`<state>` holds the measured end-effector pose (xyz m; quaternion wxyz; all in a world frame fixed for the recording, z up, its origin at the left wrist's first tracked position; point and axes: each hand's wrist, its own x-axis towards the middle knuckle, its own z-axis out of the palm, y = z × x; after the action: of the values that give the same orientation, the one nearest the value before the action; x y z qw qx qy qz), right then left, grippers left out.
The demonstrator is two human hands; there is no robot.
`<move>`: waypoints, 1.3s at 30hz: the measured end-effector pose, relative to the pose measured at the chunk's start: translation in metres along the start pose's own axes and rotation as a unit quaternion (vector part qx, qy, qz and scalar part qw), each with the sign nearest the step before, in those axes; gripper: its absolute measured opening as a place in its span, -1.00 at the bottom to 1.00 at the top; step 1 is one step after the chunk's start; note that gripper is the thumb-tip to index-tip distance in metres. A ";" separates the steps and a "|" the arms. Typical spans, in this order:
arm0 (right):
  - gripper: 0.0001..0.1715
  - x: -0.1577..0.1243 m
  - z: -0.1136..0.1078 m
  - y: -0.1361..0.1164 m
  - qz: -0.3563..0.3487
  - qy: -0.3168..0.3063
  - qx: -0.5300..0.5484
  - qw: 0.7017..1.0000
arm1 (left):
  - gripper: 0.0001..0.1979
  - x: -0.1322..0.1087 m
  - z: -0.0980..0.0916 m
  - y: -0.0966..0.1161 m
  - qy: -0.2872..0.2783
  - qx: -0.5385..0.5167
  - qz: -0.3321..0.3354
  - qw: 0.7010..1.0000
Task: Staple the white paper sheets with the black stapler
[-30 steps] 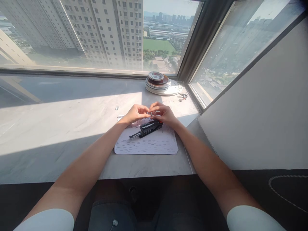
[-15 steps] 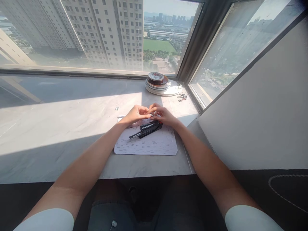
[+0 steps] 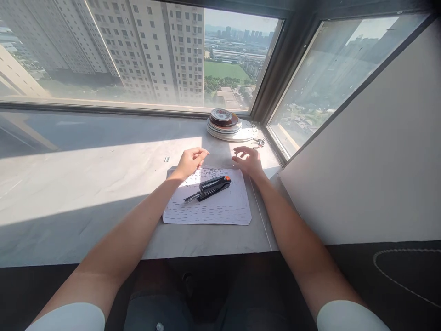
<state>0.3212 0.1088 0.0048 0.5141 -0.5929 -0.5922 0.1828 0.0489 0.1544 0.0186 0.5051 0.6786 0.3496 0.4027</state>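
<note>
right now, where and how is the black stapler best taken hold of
Probably around the middle of the black stapler, pinching its two long sides from above, coming in from the right. It lies slanted on the paper, so those sides look reachable; the thin strip poking out at the near left looks a weaker hold than the thick body.

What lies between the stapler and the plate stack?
The head view shows the upper part of the paper, then windowsill, with the left hand and right hand on either side.

Black stapler (image 3: 214, 185), orange-red at its far right end — white paper (image 3: 223, 216) with dark handwriting — pale, grey-veined marble countertop (image 3: 86, 179); far top plate (image 3: 221, 114) white, patterned.
</note>
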 end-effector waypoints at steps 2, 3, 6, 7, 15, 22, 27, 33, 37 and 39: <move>-0.69 0.002 -0.004 0.011 0.028 0.021 -0.023 0.999 | -0.66 0.002 -0.003 0.000 0.032 0.047 0.014 0.998; -0.70 0.003 -0.004 0.016 0.036 0.029 -0.026 0.999 | -0.69 0.003 -0.006 0.000 0.063 0.091 0.026 0.993; -0.69 0.005 -0.004 0.023 0.039 0.037 -0.021 0.998 | -0.79 0.003 -0.023 0.002 0.178 0.277 0.029 0.944; -0.68 0.006 -0.004 0.024 0.037 0.036 -0.026 0.998 | -0.82 0.003 -0.030 0.003 0.204 0.340 0.017 0.918; -0.70 0.009 0.000 0.026 0.041 0.032 -0.069 0.996 | -0.66 -0.001 -0.070 -0.001 0.281 0.553 -0.207 0.756; -0.66 -0.005 -0.005 -0.017 -0.054 0.051 0.050 0.996 | -0.65 -0.001 -0.075 0.000 0.199 0.565 -0.240 0.764; -0.38 -0.022 0.010 -0.046 -0.209 -0.342 0.127 0.907 | -0.62 -0.001 -0.073 0.002 0.150 0.563 -0.242 0.776; -0.60 -0.030 0.029 -0.049 -0.215 -0.404 0.073 0.886 | -0.60 0.001 -0.063 0.008 0.168 0.576 -0.153 0.785; -0.60 -0.024 0.021 -0.039 -0.186 -0.323 0.062 0.926 | -0.64 0.004 -0.050 0.012 0.122 0.512 -0.018 0.850; -0.57 -0.020 0.015 -0.034 -0.163 -0.279 0.051 0.945 | -0.65 0.004 -0.043 0.009 0.062 0.475 0.064 0.875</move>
<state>0.2869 0.0888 0.0186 0.3809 -0.3864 -0.7904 0.2843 0.0123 0.1738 0.0349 0.0721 0.8315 0.4851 0.2609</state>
